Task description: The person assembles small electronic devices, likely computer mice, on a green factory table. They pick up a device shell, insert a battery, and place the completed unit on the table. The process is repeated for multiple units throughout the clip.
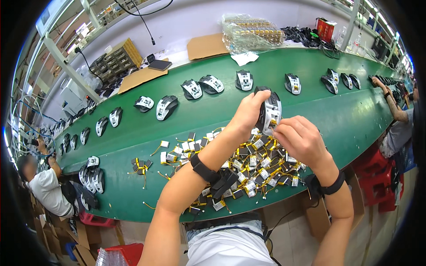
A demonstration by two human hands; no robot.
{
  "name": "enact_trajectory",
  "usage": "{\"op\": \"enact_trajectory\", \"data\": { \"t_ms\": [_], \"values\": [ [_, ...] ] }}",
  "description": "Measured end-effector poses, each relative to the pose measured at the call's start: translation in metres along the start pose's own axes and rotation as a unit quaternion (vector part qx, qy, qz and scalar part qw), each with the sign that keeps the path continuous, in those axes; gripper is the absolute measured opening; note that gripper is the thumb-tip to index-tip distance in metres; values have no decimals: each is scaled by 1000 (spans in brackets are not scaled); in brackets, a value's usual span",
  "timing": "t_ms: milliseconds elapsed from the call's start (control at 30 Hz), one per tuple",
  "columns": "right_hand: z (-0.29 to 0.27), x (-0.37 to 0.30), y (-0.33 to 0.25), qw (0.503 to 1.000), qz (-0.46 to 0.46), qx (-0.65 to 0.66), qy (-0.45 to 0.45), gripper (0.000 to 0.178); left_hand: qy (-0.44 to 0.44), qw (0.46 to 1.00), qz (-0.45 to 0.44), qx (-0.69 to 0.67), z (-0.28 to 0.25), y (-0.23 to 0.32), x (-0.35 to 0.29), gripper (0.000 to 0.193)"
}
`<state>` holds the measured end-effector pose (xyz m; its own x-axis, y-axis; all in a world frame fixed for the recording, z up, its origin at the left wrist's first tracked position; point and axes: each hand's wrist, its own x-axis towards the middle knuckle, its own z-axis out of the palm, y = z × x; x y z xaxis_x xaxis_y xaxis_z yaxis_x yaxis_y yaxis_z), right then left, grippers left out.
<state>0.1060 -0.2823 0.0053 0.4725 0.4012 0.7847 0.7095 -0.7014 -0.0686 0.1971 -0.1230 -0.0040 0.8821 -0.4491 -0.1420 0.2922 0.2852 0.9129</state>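
My left hand [250,111] is closed round a black and white computer mouse [271,111] whose inside faces me, held upright above the green bench. At the mouse's lower end the fingers of my right hand [301,137] are pinched together, close to a small yellowish part inside the shell. What those fingertips hold is too small to make out. Beneath both hands spreads a pile of small battery packs [253,160], silver and black with yellow tape and thin wires. A few more battery packs [141,166] lie in a cluster to the left.
Open mice stand in a row along the green conveyor belt [213,101]. Several mice [92,177] are grouped at the bench's left end. Behind the belt are cardboard [205,46] and a plastic-wrapped stack [253,33]. A person [51,190] works at left; another person's arm [392,104] reaches in at right.
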Motion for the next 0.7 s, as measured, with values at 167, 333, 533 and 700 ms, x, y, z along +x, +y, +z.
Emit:
{"op": "enact_trajectory", "data": {
  "t_ms": [167,333,533,700],
  "values": [
    [15,8,-10,988,104,27,109,14,55,995,33,-82,11,-6,0,31],
    [20,9,-19,990,65,-93,84,17,79,982,16,-169,11,3,-3,32],
    [18,0,-12,994,29,-81,64,26,74,990,39,-114,10,-1,-2,35],
    [14,-13,-2,995,19,-47,81,29,50,994,25,-97,14,-10,10,34]
  ]
}}
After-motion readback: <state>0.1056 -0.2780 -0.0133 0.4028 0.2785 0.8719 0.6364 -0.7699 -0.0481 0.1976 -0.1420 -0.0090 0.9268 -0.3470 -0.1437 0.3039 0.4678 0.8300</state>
